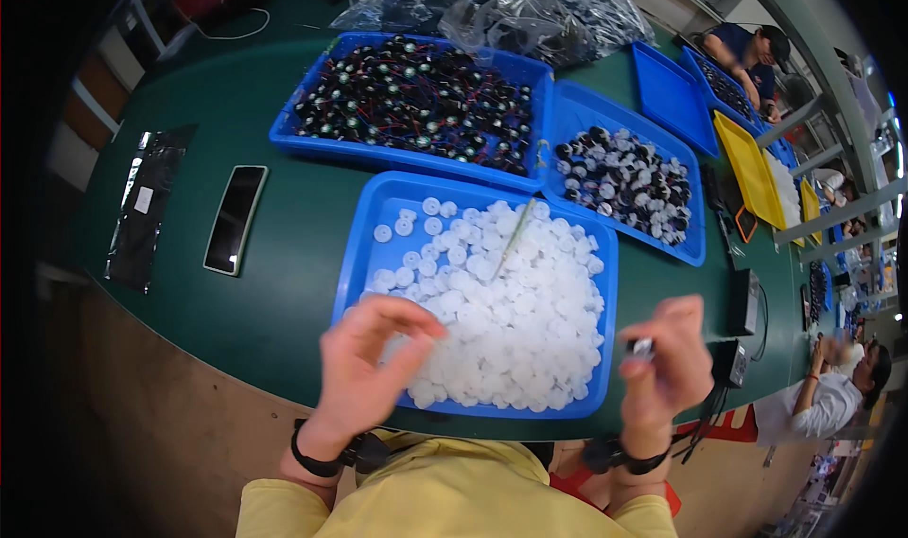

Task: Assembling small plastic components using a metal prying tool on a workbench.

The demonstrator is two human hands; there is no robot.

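My right hand (670, 363) is just off the right edge of the near blue tray. Between its thumb and fingers is a small black part with a shiny silvery face (641, 348). Over the left side of that tray, my left hand (374, 358) is curled, thumb and fingertips close together. Anything they pinch is lost against the white pieces behind. A heap of small round white plastic pieces (520, 301) fills most of the near blue tray (355, 245). A thin pale greenish stick (515, 238) lies across the heap.
Behind stands a blue tray (284, 131) of black parts with red wires. Beside it, another blue tray (695, 226) holds black parts with white pieces. A phone (236, 218) and black plastic bag (142, 207) lie left. Black boxes (742, 301) stand right. Other people sit farther right.
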